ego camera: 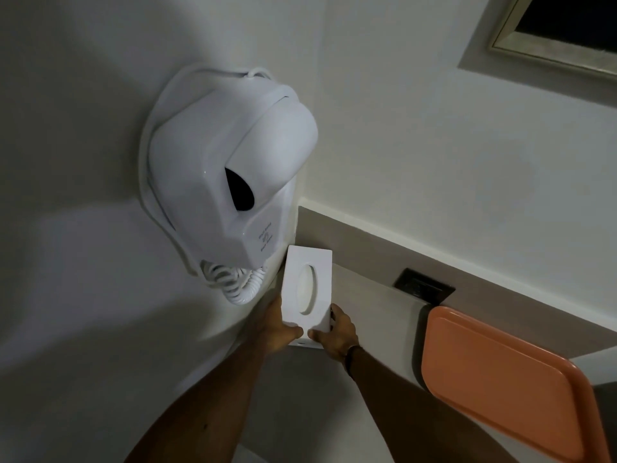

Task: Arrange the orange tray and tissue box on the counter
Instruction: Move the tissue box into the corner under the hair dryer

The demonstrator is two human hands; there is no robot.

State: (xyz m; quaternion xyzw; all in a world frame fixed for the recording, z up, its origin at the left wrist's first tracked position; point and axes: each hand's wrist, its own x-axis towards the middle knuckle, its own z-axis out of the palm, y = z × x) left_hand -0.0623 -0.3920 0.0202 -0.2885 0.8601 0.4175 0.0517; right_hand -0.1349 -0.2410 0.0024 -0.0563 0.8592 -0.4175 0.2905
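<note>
A white tissue box (307,290) with an oval slot on top stands on the counter (374,315), close to the left wall under the hair dryer. My left hand (278,324) grips its near left corner. My right hand (335,330) grips its near right corner, thumb on the top edge. The orange tray (504,385) lies flat on the counter to the right, apart from the box and from both hands, and reaches past the frame's right edge.
A white wall-mounted hair dryer (230,172) with a coiled cord (233,282) hangs on the left wall just above the box. A black socket plate (424,285) sits in the backsplash behind the tray. A framed mirror corner (561,31) shows top right.
</note>
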